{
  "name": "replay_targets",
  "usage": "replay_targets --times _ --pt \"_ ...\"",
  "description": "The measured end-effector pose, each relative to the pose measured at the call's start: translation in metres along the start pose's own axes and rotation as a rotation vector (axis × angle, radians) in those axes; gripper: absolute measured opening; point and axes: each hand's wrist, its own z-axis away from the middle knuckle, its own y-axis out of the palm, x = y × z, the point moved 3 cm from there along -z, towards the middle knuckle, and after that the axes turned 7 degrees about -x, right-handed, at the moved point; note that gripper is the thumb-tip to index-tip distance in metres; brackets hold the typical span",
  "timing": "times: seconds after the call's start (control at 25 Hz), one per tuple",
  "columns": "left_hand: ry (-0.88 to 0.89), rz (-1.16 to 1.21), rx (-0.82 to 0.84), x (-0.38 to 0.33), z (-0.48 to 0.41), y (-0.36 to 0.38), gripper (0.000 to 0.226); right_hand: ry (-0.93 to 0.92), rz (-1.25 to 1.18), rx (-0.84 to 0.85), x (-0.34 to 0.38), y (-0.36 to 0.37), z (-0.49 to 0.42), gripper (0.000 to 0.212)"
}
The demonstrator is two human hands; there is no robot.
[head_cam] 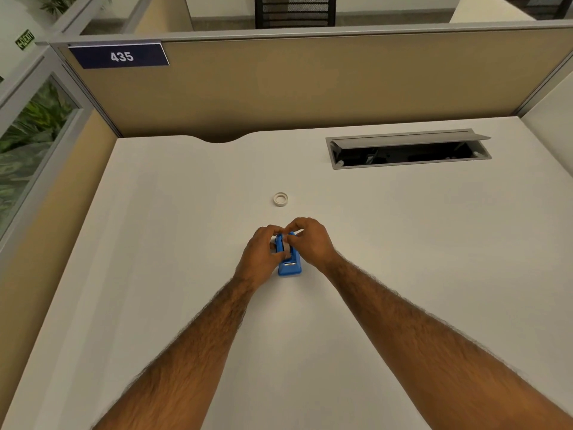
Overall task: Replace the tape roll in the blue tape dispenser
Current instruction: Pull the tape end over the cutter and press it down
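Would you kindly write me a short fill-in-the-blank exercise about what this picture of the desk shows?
1. Both hands, the left hand and the right hand, are on a tape dispenser coloured ____.
2. The small tape ring lies on the desk, touched by ____ hand.
3. The sign on the partition reads ____.

Missing words: blue; neither; 435

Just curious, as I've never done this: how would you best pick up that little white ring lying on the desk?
The ring lies flat with its hole facing up, alone beyond both hands. Probably come from straight above and pinch across its outer rim, or one finger in the hole and the thumb outside.
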Motion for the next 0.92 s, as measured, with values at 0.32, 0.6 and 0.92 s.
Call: replay_targets --times 0.32,0.6,0.92 --pt "0.003 0.009 -0.004 0.005 0.001 -0.003 0.053 0.061 -0.065 -0.025 0.001 -0.003 0.008 0.013" --pt "0.025 -0.033 0.006 0.005 -0.003 -0.001 0.051 0.406 -0.117 -0.23 -0.009 -0.009 0.032 0.011" --pt "0.064 -0.046 0.022 0.007 -0.009 -0.002 0.042 -0.035 0.157 -0.04 0.013 -0.004 0.033 0.021"
